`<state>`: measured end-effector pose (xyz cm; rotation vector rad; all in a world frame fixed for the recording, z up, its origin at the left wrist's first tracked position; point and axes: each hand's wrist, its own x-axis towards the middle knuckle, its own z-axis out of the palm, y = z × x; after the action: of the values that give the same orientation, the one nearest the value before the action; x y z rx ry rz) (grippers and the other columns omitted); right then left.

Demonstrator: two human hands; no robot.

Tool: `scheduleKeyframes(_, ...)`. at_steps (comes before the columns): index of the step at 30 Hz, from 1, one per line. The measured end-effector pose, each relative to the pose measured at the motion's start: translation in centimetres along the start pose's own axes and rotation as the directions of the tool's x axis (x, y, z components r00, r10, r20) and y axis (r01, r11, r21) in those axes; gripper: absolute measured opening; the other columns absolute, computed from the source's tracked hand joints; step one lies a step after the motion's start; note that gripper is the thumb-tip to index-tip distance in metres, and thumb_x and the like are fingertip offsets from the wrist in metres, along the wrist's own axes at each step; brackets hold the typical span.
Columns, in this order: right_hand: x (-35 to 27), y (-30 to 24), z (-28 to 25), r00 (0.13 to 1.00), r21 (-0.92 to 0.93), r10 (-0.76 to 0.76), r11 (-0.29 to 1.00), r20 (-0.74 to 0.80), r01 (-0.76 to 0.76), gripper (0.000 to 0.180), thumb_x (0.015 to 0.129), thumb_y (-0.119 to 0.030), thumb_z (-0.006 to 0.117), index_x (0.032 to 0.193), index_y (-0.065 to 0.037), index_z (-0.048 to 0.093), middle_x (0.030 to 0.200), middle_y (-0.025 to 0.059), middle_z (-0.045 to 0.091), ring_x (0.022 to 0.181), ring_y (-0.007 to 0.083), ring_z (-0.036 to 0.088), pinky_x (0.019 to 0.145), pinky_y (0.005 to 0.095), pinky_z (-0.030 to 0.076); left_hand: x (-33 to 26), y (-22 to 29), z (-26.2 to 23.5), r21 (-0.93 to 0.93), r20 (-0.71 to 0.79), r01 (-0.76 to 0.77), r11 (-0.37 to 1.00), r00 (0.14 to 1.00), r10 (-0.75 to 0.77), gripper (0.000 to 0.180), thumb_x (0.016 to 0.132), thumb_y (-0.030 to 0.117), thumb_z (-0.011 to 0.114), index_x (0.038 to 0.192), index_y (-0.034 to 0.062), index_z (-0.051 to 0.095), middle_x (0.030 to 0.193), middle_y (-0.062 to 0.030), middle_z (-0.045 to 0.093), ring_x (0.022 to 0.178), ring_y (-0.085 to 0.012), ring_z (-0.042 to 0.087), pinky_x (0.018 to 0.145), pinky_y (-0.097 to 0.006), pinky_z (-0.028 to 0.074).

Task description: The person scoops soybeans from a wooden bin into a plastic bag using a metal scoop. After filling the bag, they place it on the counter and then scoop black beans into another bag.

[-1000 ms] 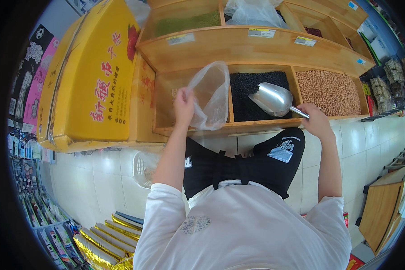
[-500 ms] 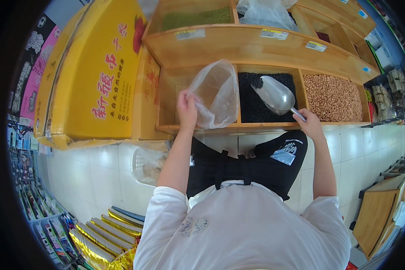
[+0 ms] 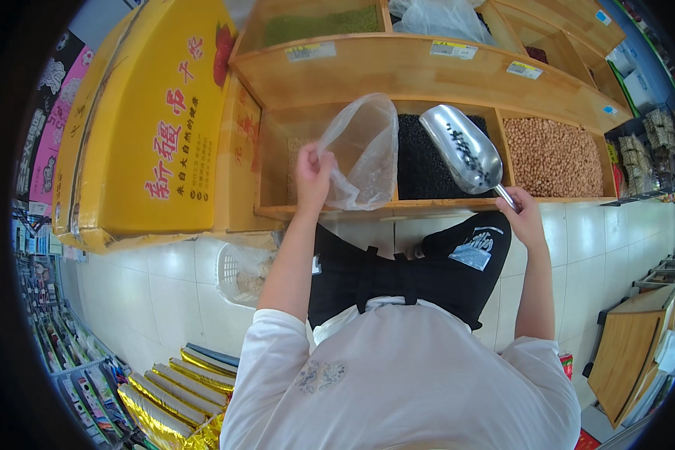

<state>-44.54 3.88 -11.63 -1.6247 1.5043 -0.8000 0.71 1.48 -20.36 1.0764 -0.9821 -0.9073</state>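
In front of the wooden bins (image 3: 427, 75), the left hand (image 3: 313, 176) pinches the rim of a clear plastic bag (image 3: 364, 154) with closed fingers, holding its mouth open toward two o'clock. Just beside it at three o'clock, the right hand (image 3: 525, 217) grips the handle of a metal scoop (image 3: 461, 150), fingers wrapped around it; a scatter of black beans lies in the scoop's bowl. Behind the scoop is the bin of black beans (image 3: 420, 165), with pale brown nuts (image 3: 555, 157) in the next compartment at three o'clock and green beans (image 3: 322, 22) in the upper bin. A yellow carton (image 3: 157, 127) stands at nine o'clock, and a white basket (image 3: 240, 274) sits on the floor below.
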Motion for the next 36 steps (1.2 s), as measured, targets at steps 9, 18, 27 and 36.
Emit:
scheduleKeyframes(9,-1.0,-13.3,-0.4,0.966,-0.127,-0.187,0.969,0.176,0.211,0.022,0.091,-0.020,0.078,0.104,-0.004,0.071,0.079,0.0023,0.068,0.068,0.0108,0.058,0.063,0.0265,0.045,0.2,0.3,0.3,-0.032,0.000,-0.036,0.999,0.999,0.036,0.025,0.101,0.005,0.064,0.123,0.0024,0.054,0.105,-0.0056,0.069,0.094,-0.0124,0.066,0.081,-0.027,0.053)
scheduleKeyframes(18,4.8,-17.9,4.4,0.871,-0.614,-0.312,0.620,0.380,0.489,0.027,0.089,-0.038,0.074,0.097,-0.013,0.075,0.081,0.0132,0.072,0.081,0.0348,0.071,0.073,0.0469,0.055,-0.2,1.1,-0.6,-0.113,-0.184,-0.112,0.987,0.979,0.090,0.022,0.108,0.012,0.049,0.125,0.0019,0.058,0.109,-0.0073,0.069,0.102,-0.0171,0.066,0.093,-0.032,0.052)
scheduleKeyframes(27,8.9,-19.5,5.5,0.815,-0.752,-0.336,0.328,0.472,0.571,0.027,0.087,-0.040,0.075,0.095,-0.014,0.076,0.080,0.0112,0.073,0.083,0.0325,0.072,0.073,0.0451,0.056,0.2,0.4,-0.9,-0.434,-0.035,0.019,0.901,0.999,-0.038,0.024,0.107,0.013,0.047,0.125,0.0031,0.060,0.105,-0.0089,0.070,0.098,-0.0214,0.067,0.092,-0.036,0.052)
scheduleKeyframes(36,8.8,-21.4,3.9,0.854,-0.854,-0.292,0.175,0.430,0.490,0.028,0.086,-0.037,0.076,0.100,-0.013,0.076,0.089,0.0098,0.074,0.089,0.0312,0.071,0.075,0.0444,0.055,0.9,0.6,-1.6,-0.591,-0.005,0.206,0.780,0.966,-0.258,0.020,0.104,0.025,0.052,0.114,0.0085,0.057,0.086,-0.0001,0.050,0.079,-0.0156,0.050,0.077,-0.032,0.044)
